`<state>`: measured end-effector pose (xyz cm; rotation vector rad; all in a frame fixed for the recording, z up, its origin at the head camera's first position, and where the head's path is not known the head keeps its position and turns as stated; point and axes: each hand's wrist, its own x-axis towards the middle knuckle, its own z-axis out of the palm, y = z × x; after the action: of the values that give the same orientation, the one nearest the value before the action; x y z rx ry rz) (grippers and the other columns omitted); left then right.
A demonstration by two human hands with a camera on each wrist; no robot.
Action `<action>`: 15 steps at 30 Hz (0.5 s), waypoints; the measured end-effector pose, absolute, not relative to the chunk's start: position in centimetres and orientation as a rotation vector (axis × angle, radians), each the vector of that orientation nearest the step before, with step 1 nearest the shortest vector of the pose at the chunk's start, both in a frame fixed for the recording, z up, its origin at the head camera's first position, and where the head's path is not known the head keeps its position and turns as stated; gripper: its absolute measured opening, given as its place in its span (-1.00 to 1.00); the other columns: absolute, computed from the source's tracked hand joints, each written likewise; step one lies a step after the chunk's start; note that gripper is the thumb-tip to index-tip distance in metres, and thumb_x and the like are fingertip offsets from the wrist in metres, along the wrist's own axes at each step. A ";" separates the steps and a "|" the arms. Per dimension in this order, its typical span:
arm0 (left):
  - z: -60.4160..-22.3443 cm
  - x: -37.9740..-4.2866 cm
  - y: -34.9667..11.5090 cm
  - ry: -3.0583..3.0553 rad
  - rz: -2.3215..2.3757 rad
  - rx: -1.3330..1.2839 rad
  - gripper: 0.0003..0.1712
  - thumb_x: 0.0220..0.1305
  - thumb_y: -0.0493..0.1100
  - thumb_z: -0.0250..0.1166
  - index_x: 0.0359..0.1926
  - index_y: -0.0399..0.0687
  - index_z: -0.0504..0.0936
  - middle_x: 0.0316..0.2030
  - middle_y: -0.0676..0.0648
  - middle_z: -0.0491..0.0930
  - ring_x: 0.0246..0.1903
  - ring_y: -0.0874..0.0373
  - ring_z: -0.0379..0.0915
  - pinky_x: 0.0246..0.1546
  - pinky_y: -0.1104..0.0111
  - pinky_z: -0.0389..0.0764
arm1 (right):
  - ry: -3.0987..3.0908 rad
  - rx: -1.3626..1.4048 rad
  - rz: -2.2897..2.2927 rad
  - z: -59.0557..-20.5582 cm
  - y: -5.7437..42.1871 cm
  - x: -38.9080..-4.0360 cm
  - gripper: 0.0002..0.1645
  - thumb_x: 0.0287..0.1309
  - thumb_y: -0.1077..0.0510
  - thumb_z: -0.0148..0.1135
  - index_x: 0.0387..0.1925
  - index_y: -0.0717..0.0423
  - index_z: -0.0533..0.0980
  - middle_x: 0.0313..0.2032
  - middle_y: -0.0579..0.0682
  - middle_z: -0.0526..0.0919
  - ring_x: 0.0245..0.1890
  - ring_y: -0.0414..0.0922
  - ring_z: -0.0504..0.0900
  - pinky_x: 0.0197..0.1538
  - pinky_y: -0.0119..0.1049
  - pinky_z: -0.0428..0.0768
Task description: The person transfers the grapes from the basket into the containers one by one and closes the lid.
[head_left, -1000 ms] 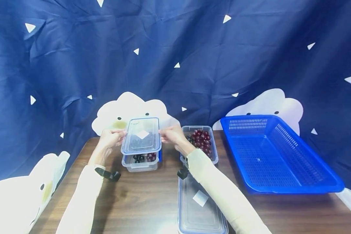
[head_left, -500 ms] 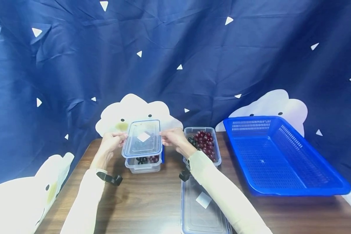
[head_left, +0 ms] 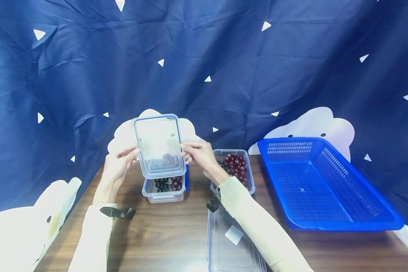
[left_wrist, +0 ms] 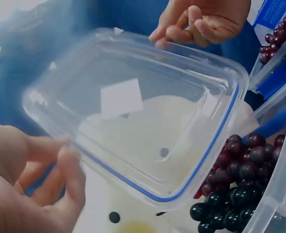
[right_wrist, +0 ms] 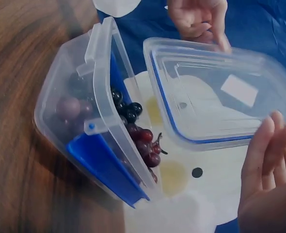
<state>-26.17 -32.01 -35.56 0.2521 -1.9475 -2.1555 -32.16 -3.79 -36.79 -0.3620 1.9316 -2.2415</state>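
A clear plastic lid (head_left: 158,145) with a blue seal is held tilted up above a food container (head_left: 164,197). My left hand (head_left: 117,168) pinches its left edge between thumb and fingers. On the opposite edge, my right hand (head_left: 201,158) pinches it too. A white square label (left_wrist: 121,98) shows on the lid in the left wrist view. Inside the container lie dark grapes (left_wrist: 228,208) and red grapes (right_wrist: 144,145). A blue latch flap (right_wrist: 104,162) hangs along the container's side in the right wrist view.
Right of the lid, a second container (head_left: 251,177) holds red and dark grapes (head_left: 236,166). A larger lidded container (head_left: 236,245) with a label lies nearer on the wooden table (head_left: 163,238). The big blue basket (head_left: 326,189) stands at the right, before a blue curtain (head_left: 224,56).
Both hands have tipped the lid from lying nearly flat over the container to steeply upright, its far edge rising. More of the grapes beneath now shows.
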 end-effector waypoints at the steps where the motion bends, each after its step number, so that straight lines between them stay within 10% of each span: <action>1: -35.4 -26.0 -32.1 -1.905 -2.201 0.211 -0.84 0.37 -0.29 0.42 -0.14 0.08 0.79 -0.28 0.22 0.78 -0.29 0.38 0.67 -0.19 0.60 0.70 | 1.934 -0.390 -2.244 -36.7 -3.7 -32.1 -0.63 0.31 0.05 0.46 0.04 0.17 0.75 -0.47 -0.07 0.83 -0.67 -0.32 0.58 -0.37 -0.43 0.74; 9: -36.4 -26.0 -32.6 -1.806 -2.372 -0.023 -0.72 0.39 -0.47 0.30 -0.23 -0.02 0.82 -0.23 0.04 0.84 -0.12 0.26 0.80 0.12 0.48 0.69 | 1.888 -0.410 -2.271 -37.2 -3.4 -32.1 -0.44 0.44 -0.18 0.29 0.10 0.22 0.71 -0.14 0.20 0.85 -0.16 0.08 0.87 0.00 -0.07 0.81; 15: -37.8 -26.0 -33.0 -1.997 -2.340 0.050 -0.67 0.51 -0.37 0.20 0.19 -0.16 0.72 0.00 0.13 0.70 -0.03 0.37 0.69 0.10 0.51 0.71 | 1.834 -0.305 -2.316 -38.8 -3.7 -32.0 -0.56 0.27 0.10 0.49 0.11 0.23 0.70 -0.37 -0.10 0.83 -0.41 -0.16 0.81 -0.31 -0.38 0.79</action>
<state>-26.02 -33.03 -37.83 0.0498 -1.9973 -2.3396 -31.98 -3.75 -38.79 -0.3048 1.8343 -2.3162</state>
